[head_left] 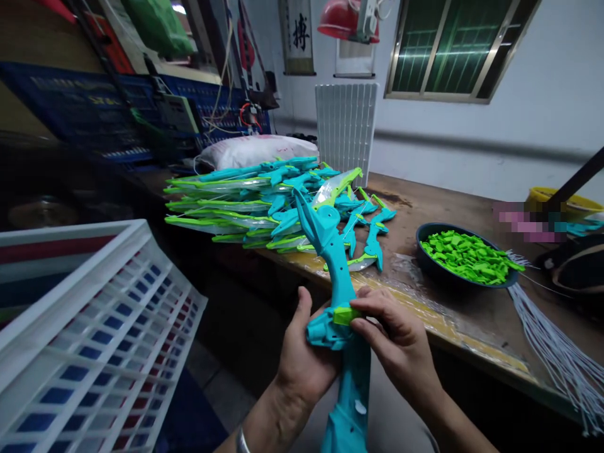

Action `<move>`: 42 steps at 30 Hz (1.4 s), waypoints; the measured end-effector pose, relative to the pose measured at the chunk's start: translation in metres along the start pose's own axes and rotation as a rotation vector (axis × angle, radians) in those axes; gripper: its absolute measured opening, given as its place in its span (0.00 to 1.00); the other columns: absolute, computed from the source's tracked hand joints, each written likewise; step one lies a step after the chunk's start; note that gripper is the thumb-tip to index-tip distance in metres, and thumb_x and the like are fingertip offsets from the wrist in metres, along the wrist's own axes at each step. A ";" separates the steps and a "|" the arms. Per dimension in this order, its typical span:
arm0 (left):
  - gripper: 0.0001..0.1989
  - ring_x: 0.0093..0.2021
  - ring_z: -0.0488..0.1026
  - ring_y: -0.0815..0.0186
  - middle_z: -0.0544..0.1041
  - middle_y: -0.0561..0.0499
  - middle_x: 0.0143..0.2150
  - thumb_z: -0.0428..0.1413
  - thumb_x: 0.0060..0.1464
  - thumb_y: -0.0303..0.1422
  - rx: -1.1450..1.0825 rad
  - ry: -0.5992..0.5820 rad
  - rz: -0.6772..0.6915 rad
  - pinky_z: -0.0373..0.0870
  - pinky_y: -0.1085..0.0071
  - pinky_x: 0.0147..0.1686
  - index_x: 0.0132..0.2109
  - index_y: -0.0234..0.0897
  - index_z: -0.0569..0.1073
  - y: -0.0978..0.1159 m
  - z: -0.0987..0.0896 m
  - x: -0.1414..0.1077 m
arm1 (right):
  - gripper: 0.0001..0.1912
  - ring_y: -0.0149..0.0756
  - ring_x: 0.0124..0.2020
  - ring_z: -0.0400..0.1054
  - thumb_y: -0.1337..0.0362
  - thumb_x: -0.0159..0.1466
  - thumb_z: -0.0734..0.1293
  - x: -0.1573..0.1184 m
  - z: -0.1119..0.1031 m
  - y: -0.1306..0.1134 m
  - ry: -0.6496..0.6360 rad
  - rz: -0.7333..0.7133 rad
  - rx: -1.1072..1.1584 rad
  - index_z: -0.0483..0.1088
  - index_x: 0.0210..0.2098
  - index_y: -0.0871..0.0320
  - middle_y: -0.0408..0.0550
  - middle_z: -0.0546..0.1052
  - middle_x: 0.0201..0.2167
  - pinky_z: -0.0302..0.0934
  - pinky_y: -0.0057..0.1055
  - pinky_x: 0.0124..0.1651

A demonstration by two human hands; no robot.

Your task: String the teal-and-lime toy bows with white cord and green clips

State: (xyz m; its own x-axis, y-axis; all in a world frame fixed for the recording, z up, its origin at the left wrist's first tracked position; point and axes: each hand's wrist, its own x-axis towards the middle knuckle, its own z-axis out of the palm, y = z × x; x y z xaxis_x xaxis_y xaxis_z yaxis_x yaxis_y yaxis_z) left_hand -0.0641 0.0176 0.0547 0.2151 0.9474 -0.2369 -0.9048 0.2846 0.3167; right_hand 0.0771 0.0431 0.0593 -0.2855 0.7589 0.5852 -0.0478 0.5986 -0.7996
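Bench [448, 204] nearby, left grip [304, 358] holds one turquoise frame [341, 267] (right grip [401, 330]: one green tab [343, 316]).

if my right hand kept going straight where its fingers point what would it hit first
Probably the teal frame, just past the green piece your right hand pinches; exact depth is unclear.

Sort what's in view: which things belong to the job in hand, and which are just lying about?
Probably in the job: turquoise part, in the left hand; green piece, pinched by the right hand; bowl of green pieces; pile of turquoise-and-green parts; white cords, perhaps.

Seemingly lying about: white sack; white panel; yellow tub.
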 end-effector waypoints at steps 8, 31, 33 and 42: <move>0.20 0.43 0.80 0.55 0.85 0.45 0.38 0.73 0.45 0.38 0.144 -0.072 -0.022 0.77 0.66 0.47 0.44 0.33 0.84 -0.007 -0.012 -0.027 | 0.16 0.35 0.42 0.70 0.72 0.71 0.69 -0.028 -0.010 -0.013 -0.099 -0.103 -0.214 0.76 0.54 0.51 0.44 0.75 0.40 0.65 0.30 0.44; 0.25 0.43 0.75 0.60 0.81 0.44 0.42 0.66 0.41 0.27 0.148 -0.057 -0.098 0.69 0.68 0.47 0.51 0.33 0.82 -0.017 -0.038 -0.029 | 0.16 0.46 0.48 0.71 0.68 0.71 0.70 -0.034 -0.037 0.003 -0.349 -0.564 -0.801 0.73 0.57 0.64 0.55 0.77 0.39 0.71 0.41 0.46; 0.25 0.42 0.74 0.61 0.80 0.45 0.41 0.67 0.41 0.28 0.173 -0.045 -0.106 0.69 0.68 0.46 0.51 0.34 0.81 -0.018 -0.039 -0.029 | 0.16 0.47 0.48 0.72 0.68 0.71 0.69 -0.029 -0.041 -0.001 -0.423 -0.568 -0.836 0.72 0.57 0.65 0.55 0.78 0.39 0.72 0.41 0.47; 0.21 0.43 0.75 0.60 0.80 0.45 0.42 0.70 0.50 0.35 0.372 -0.073 -0.013 0.73 0.68 0.47 0.51 0.38 0.80 -0.027 -0.039 -0.031 | 0.22 0.48 0.53 0.72 0.71 0.74 0.55 -0.030 -0.051 -0.025 -0.597 -0.672 -1.059 0.74 0.59 0.67 0.58 0.80 0.46 0.71 0.42 0.54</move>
State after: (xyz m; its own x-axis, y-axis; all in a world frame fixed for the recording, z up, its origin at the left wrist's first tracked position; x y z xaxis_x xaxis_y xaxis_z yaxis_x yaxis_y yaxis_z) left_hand -0.0608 -0.0253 0.0180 0.2638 0.9474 -0.1811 -0.7093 0.3178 0.6292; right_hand 0.1352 0.0184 0.0682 -0.8713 0.1888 0.4530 0.3265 0.9122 0.2478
